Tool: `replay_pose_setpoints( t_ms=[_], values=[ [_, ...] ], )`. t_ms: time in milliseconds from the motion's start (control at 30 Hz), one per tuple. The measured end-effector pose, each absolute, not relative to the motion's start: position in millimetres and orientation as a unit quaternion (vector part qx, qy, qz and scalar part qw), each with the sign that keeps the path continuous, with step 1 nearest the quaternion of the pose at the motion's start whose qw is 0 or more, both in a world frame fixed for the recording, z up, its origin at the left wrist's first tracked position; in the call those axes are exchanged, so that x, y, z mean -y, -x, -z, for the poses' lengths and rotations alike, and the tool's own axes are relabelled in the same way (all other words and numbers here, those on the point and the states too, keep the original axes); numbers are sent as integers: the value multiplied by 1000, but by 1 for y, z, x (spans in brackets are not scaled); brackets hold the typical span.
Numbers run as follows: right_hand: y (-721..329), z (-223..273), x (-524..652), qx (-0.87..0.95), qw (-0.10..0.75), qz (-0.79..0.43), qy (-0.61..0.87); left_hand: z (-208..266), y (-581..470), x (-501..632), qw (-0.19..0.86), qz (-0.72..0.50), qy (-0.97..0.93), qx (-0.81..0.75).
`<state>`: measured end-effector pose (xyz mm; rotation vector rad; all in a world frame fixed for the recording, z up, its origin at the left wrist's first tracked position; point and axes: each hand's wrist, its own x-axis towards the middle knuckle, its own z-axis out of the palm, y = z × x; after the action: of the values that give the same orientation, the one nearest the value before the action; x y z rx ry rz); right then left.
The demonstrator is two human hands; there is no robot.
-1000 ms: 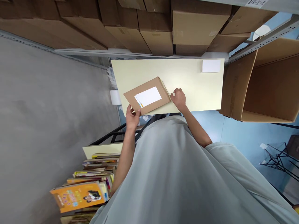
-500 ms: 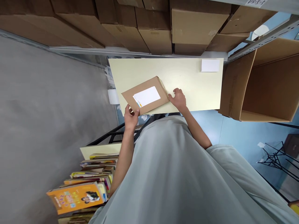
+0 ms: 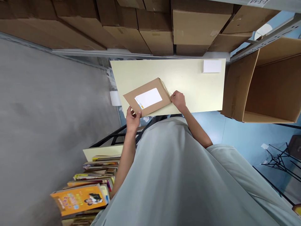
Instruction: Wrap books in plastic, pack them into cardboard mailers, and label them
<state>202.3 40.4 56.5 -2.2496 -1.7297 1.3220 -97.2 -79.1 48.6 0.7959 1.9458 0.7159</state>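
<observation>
In the head view, the brown folder [image 3: 150,87] is laid aslant on the cream tabletop [image 3: 197,88], toward its left end, and a white label [image 3: 148,98] is borne on its upper face. Its near left corner is pinched between thumb and fingers by the left hand [image 3: 133,120]. The right hand [image 3: 178,100] is held with curled fingers at the folder's right edge (whether anything is gripped there cannot be told). A white block [image 3: 212,66] is seen at the tabletop's far right corner.
</observation>
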Motion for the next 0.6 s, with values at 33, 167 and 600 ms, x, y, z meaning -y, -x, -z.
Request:
replay_pose_setpoints(
  t_ms=[33,167,600],
  values=[
    [-202,-56,-41,553,0,-418,721,-49,97,79,444,-290,-322,-784],
    [-201,-57,-37,541,16,-409,735,-50,96,78,447,-289,-311,-788],
    [-187,-48,-31,434,95,-474,760,-50,97,81,457,-301,-302,-780]
  ],
)
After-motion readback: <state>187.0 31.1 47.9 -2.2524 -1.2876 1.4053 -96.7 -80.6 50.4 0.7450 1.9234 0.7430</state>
